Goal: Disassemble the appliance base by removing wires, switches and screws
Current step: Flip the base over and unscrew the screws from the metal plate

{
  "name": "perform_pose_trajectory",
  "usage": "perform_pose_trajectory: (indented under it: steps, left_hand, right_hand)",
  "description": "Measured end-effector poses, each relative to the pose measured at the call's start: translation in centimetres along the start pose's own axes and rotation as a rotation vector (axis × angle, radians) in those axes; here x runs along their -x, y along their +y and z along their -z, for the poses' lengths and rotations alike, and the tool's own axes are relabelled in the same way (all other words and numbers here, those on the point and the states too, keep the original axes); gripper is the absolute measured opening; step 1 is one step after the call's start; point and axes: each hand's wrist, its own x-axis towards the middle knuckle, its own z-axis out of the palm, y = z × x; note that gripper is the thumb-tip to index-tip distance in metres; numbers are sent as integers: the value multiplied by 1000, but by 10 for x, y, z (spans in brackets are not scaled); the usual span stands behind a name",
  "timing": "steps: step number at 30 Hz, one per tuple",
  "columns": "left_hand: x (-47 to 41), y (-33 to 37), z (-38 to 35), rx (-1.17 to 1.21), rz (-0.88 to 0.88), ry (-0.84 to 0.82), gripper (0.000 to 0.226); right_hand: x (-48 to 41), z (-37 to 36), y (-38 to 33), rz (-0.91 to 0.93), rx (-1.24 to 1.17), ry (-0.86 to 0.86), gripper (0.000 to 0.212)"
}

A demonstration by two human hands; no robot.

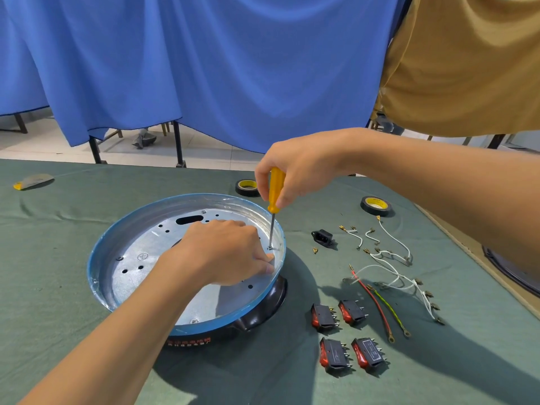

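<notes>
The round appliance base [117, 238], blue-rimmed with a silver metal plate inside, sits on the green table. My right hand [295, 168] grips a yellow-handled screwdriver [275, 190] held upright, its tip on a screw [270, 247] near the base's right inner edge. My left hand [225, 252] rests on the metal plate beside that screw, fingers pressing down near the rim. Several black rocker switches with red buttons [347, 334] lie on the table to the right. Loose white, red and yellow-green wires [391, 276] lie beyond them.
A black power socket [323, 237] and small brass terminals lie right of the base. Two black tape rolls [247, 187] [375, 206] sit further back. A grey-yellow object [33, 181] lies at the far left. Blue cloth hangs behind the table; a cardboard edge runs along the right.
</notes>
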Motion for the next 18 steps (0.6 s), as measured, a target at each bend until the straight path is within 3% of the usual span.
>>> perform_pose_trajectory:
  steps: [1,4,5,9,11,13,16,18]
  left_hand:
    - [0,0,0,-3,-2,3,51]
    - [0,0,0,9,3,5,46]
    - [0,0,0,12,6,7,44]
    - [0,-1,0,-6,7,11,45]
    - [-1,-1,-1,-1,9,13,44]
    - [-1,-2,-1,2,8,21,44]
    - [-1,-2,-1,-1,4,15,46]
    - [0,-2,-1,3,3,5,48]
  right_hand:
    - [-1,0,0,-16,-4,-14,20]
    - [-4,0,-1,-120,60,-10,60]
    - [-5,-1,0,-134,70,11,62]
    - [-4,-3,1,-57,100,88,33]
    - [-2,-1,1,-33,-3,57,17]
    - [-3,-1,-1,-71,-95,3,27]
    - [-5,-1,-3,-176,-31,22,66]
    - [-7,0,-3,-171,45,55,59]
